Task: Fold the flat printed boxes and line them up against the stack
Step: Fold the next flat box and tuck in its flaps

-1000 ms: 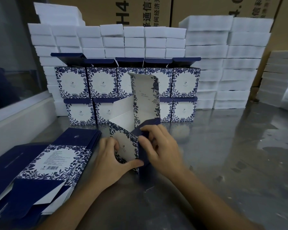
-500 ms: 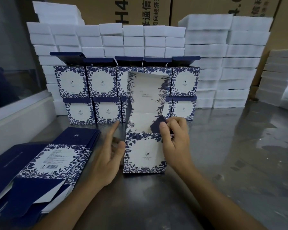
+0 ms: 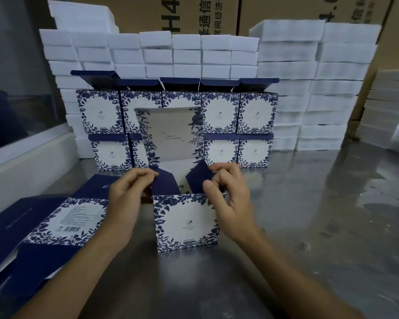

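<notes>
Dim bluish light, table [image 3: 332, 226] glare, wide-angle edge distortion

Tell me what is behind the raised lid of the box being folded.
Behind the raised lid stand folded boxes in two rows against white foam blocks. The lid covers most of the middle boxes, so their fronts cannot be seen.

Box in front [image 3: 186, 223] is white w/ a navy floral/leaf border and a tiny logo in the middle, side flaps [image 3: 164, 184] plain navy. Folded boxes behind [image 3: 256, 112] have the same print w/ solid navy lids; flat blanks [image 3: 62, 221] are navy + that floral. Foam blocks [image 3: 288, 72] plain white, cartons [image 3: 134, 12] brown w/ black print, surface [image 3: 332, 226] shiny grey.
</notes>
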The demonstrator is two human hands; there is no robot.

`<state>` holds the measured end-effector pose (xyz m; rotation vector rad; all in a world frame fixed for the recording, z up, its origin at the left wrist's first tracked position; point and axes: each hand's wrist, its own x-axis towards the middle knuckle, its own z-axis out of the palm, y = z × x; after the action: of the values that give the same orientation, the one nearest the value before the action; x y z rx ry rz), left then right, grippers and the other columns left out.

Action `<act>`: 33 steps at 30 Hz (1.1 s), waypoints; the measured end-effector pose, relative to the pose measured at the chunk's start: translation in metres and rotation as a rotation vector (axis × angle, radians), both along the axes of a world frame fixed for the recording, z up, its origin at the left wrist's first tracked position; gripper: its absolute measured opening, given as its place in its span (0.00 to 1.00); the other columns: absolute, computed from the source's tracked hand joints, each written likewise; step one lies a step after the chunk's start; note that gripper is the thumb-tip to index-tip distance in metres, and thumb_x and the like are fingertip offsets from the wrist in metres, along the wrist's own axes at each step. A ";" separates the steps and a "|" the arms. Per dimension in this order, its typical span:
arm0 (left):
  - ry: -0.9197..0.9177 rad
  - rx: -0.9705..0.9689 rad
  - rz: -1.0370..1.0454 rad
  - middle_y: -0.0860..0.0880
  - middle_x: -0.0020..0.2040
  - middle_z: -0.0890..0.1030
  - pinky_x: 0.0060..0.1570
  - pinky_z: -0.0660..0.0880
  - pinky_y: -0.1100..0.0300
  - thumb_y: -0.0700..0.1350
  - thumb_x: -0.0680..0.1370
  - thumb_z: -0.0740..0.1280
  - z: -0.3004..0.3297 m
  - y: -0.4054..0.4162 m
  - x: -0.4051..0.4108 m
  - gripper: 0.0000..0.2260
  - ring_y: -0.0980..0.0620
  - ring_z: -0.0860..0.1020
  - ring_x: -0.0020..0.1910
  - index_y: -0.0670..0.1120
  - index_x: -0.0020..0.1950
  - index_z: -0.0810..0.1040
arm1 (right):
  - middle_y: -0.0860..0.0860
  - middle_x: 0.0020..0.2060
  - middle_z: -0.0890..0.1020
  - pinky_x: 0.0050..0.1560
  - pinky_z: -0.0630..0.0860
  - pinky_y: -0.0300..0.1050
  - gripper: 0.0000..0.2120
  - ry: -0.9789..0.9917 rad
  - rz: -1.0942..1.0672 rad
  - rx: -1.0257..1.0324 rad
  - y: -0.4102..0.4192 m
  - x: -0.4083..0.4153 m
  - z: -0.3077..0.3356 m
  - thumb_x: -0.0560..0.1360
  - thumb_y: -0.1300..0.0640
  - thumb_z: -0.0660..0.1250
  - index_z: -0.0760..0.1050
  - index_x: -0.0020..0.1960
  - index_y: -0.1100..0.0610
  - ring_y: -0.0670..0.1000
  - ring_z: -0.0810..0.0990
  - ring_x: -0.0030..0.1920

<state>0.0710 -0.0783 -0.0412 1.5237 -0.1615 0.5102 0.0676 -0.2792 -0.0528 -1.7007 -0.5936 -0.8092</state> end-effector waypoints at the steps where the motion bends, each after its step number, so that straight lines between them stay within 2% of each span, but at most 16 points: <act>1: -0.013 0.020 0.014 0.51 0.45 0.85 0.50 0.76 0.53 0.38 0.80 0.63 0.000 0.004 0.001 0.14 0.50 0.82 0.48 0.52 0.42 0.85 | 0.50 0.44 0.73 0.55 0.73 0.46 0.16 0.007 0.010 -0.012 0.001 -0.001 0.000 0.76 0.46 0.63 0.69 0.35 0.55 0.50 0.74 0.64; 3: -0.060 0.102 0.036 0.49 0.47 0.84 0.50 0.75 0.51 0.37 0.82 0.58 -0.002 0.010 0.003 0.17 0.47 0.81 0.49 0.53 0.47 0.84 | 0.51 0.44 0.73 0.55 0.73 0.44 0.17 0.018 0.034 -0.020 0.001 -0.002 0.001 0.76 0.46 0.64 0.69 0.36 0.57 0.49 0.74 0.65; 4: -0.082 0.171 0.049 0.50 0.46 0.83 0.48 0.76 0.54 0.38 0.84 0.57 -0.005 0.013 0.004 0.17 0.49 0.80 0.47 0.54 0.51 0.82 | 0.51 0.44 0.73 0.55 0.73 0.43 0.17 0.018 0.039 -0.022 0.002 -0.002 0.001 0.76 0.46 0.64 0.69 0.36 0.57 0.49 0.75 0.65; 6: -0.146 0.355 0.094 0.55 0.45 0.80 0.42 0.74 0.64 0.43 0.84 0.55 -0.010 0.018 0.006 0.14 0.60 0.78 0.42 0.56 0.55 0.79 | 0.51 0.43 0.73 0.54 0.73 0.42 0.18 0.013 0.041 -0.028 0.002 -0.003 0.001 0.76 0.46 0.63 0.69 0.36 0.58 0.49 0.75 0.64; 8: -0.193 0.458 0.142 0.57 0.45 0.78 0.40 0.72 0.71 0.44 0.84 0.55 -0.012 0.023 0.007 0.11 0.67 0.76 0.40 0.53 0.55 0.76 | 0.51 0.43 0.73 0.54 0.73 0.42 0.17 0.007 0.055 -0.029 0.004 -0.003 0.000 0.77 0.47 0.63 0.69 0.36 0.58 0.49 0.75 0.65; 12: -0.209 0.419 0.160 0.54 0.43 0.77 0.37 0.68 0.76 0.37 0.84 0.55 -0.010 0.019 0.010 0.15 0.70 0.74 0.37 0.54 0.47 0.74 | 0.49 0.42 0.73 0.52 0.72 0.40 0.16 -0.036 0.050 -0.041 0.006 -0.001 -0.002 0.77 0.48 0.63 0.68 0.37 0.58 0.49 0.75 0.64; 14: -0.213 0.388 0.142 0.55 0.43 0.77 0.37 0.68 0.77 0.37 0.84 0.55 -0.010 0.014 0.008 0.15 0.72 0.74 0.37 0.55 0.49 0.75 | 0.49 0.44 0.72 0.50 0.74 0.44 0.17 -0.025 -0.004 -0.069 0.006 0.000 -0.004 0.78 0.47 0.62 0.68 0.38 0.58 0.47 0.75 0.64; 16: -0.265 0.431 0.154 0.60 0.48 0.79 0.42 0.71 0.77 0.39 0.84 0.56 -0.011 0.009 0.003 0.14 0.72 0.76 0.43 0.56 0.53 0.77 | 0.47 0.46 0.72 0.47 0.74 0.47 0.17 -0.019 -0.113 -0.107 0.007 0.001 -0.006 0.79 0.44 0.60 0.67 0.39 0.56 0.44 0.75 0.63; 18: -0.313 0.458 0.132 0.62 0.51 0.80 0.44 0.74 0.71 0.41 0.84 0.57 -0.011 0.005 -0.003 0.12 0.66 0.79 0.47 0.54 0.57 0.78 | 0.45 0.48 0.72 0.42 0.73 0.48 0.17 -0.044 -0.231 -0.140 0.009 0.001 -0.007 0.79 0.42 0.59 0.66 0.39 0.53 0.41 0.75 0.58; 20: -0.344 0.463 0.105 0.58 0.50 0.82 0.42 0.75 0.69 0.43 0.82 0.56 -0.010 0.001 -0.006 0.12 0.62 0.80 0.45 0.51 0.57 0.79 | 0.44 0.48 0.72 0.38 0.72 0.47 0.16 -0.061 -0.304 -0.161 0.008 0.001 -0.007 0.79 0.42 0.58 0.64 0.39 0.51 0.41 0.75 0.55; 23: -0.410 0.511 0.087 0.55 0.46 0.81 0.39 0.69 0.77 0.36 0.81 0.58 -0.009 -0.004 -0.008 0.13 0.68 0.78 0.38 0.46 0.57 0.79 | 0.45 0.48 0.73 0.36 0.71 0.46 0.17 -0.081 -0.365 -0.176 0.003 0.001 -0.006 0.80 0.42 0.57 0.65 0.38 0.52 0.46 0.76 0.49; 25: -0.404 0.491 0.058 0.54 0.47 0.81 0.42 0.71 0.75 0.35 0.81 0.58 -0.009 -0.006 -0.009 0.14 0.65 0.79 0.43 0.50 0.56 0.79 | 0.45 0.48 0.73 0.34 0.71 0.46 0.17 -0.093 -0.407 -0.172 0.002 0.002 -0.005 0.79 0.42 0.57 0.66 0.38 0.53 0.47 0.76 0.46; 27: -0.386 0.471 0.044 0.52 0.48 0.82 0.43 0.74 0.68 0.40 0.80 0.58 -0.010 -0.006 -0.009 0.13 0.58 0.80 0.45 0.54 0.53 0.79 | 0.45 0.47 0.73 0.33 0.71 0.46 0.17 -0.088 -0.426 -0.173 0.003 0.002 -0.004 0.79 0.42 0.58 0.65 0.38 0.53 0.47 0.75 0.44; 30: -0.366 0.487 0.045 0.45 0.42 0.80 0.39 0.73 0.53 0.43 0.83 0.58 -0.013 -0.004 -0.004 0.11 0.45 0.77 0.40 0.54 0.49 0.78 | 0.45 0.47 0.73 0.32 0.71 0.46 0.17 -0.089 -0.431 -0.178 0.005 0.004 -0.004 0.79 0.42 0.58 0.66 0.38 0.53 0.47 0.75 0.42; 33: -0.346 0.475 0.039 0.49 0.40 0.78 0.38 0.71 0.50 0.37 0.83 0.57 -0.017 -0.007 -0.002 0.14 0.41 0.75 0.38 0.55 0.47 0.76 | 0.46 0.46 0.73 0.32 0.72 0.47 0.17 -0.096 -0.453 -0.178 0.005 0.004 -0.004 0.79 0.43 0.58 0.67 0.38 0.54 0.48 0.75 0.41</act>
<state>0.0694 -0.0851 -0.0582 1.8902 -0.5534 0.8065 0.0715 -0.2745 -0.0567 -2.0033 -0.3536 -1.1915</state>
